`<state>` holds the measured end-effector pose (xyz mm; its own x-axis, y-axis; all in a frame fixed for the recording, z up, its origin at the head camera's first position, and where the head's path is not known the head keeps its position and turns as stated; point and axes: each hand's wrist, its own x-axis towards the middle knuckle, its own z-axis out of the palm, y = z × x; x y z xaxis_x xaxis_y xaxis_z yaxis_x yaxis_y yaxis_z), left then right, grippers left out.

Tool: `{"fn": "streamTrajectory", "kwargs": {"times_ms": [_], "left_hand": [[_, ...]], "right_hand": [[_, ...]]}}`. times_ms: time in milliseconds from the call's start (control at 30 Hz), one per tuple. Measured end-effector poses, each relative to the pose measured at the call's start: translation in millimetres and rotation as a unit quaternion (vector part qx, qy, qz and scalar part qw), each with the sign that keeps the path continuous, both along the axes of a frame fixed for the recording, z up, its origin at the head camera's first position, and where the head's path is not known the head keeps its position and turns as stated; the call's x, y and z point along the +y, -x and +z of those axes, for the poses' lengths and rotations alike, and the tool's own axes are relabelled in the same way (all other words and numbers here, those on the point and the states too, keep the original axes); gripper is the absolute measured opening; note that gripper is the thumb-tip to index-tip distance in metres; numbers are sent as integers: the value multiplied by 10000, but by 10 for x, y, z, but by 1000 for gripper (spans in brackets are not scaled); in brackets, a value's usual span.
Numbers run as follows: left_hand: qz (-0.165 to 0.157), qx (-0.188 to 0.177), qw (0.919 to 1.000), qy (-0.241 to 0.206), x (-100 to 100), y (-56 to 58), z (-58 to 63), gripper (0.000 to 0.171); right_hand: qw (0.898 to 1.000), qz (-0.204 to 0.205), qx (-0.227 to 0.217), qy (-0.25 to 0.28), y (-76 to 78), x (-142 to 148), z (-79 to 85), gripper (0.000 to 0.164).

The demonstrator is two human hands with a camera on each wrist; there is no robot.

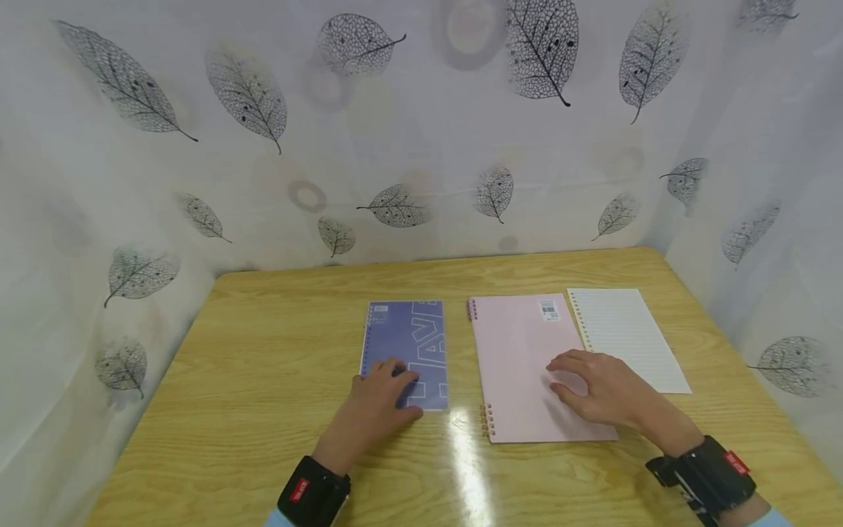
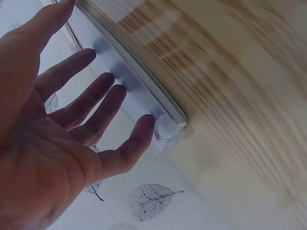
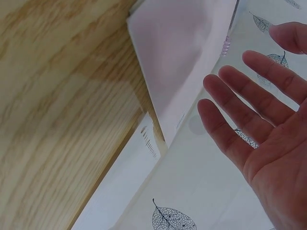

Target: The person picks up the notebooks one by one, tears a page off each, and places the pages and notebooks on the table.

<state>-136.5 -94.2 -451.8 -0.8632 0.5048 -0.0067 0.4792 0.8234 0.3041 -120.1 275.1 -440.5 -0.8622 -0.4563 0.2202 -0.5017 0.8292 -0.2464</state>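
A blue spiral notebook (image 1: 395,340) with white outlined letters lies left of centre on the table. My left hand (image 1: 372,406) is over its lower left part, fingers loosely bent; in the left wrist view the fingertips of that hand (image 2: 72,120) seem to touch the cover, and nothing is gripped. To the right lies a larger pink binder notebook (image 1: 516,366) with rings at its left edge and a barcode label at the top. Above its right half hovers my right hand (image 1: 606,388), its fingers relaxed; the right wrist view shows that palm (image 3: 278,143) holding nothing.
Loose-leaf lined paper (image 1: 628,329) with punched holes lies right of the pink notebook, near the right table edge. The wooden table (image 1: 263,380) is bordered by white curtains (image 1: 421,146) with leaf prints at the back and sides.
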Motion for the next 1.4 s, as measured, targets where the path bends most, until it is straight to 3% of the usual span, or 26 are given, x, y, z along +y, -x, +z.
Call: {"fn": "streamTrajectory", "kwargs": {"times_ms": [233,367,467,633,733,833,1033,1233,1400], "left_hand": [[325,-110,9994,28,-211,-21,27,57],[158,48,9998,-101,-186,-18,67,54],[-266,437,9982,-300,29,-3,112,51],[-1264,1027,9863,-269,651,1,96,52],[-1733,887,9809,43,938,-32,16,56],[-1932,719,9776,423,1073,-66,-59,60],[-1746,809,9783,762,1020,-73,-109,65],[-1451,689,9857,517,816,-60,-92,66],[-1190,664,9889,591,698,-41,-70,64]], "right_hand": [[9996,-63,-254,-92,-3,-1,0,24],[9989,-65,-427,-179,-1,-7,1,25],[9990,-110,-377,-192,0,7,5,26],[9993,-213,-263,-135,5,52,25,26],[9993,-232,-271,-122,5,69,26,26],[9992,-247,-278,-131,2,86,25,26],[9993,-272,-234,-100,4,100,51,26],[9995,-179,-243,-64,24,74,38,24],[9994,-169,-287,-81,31,57,20,24]]}}
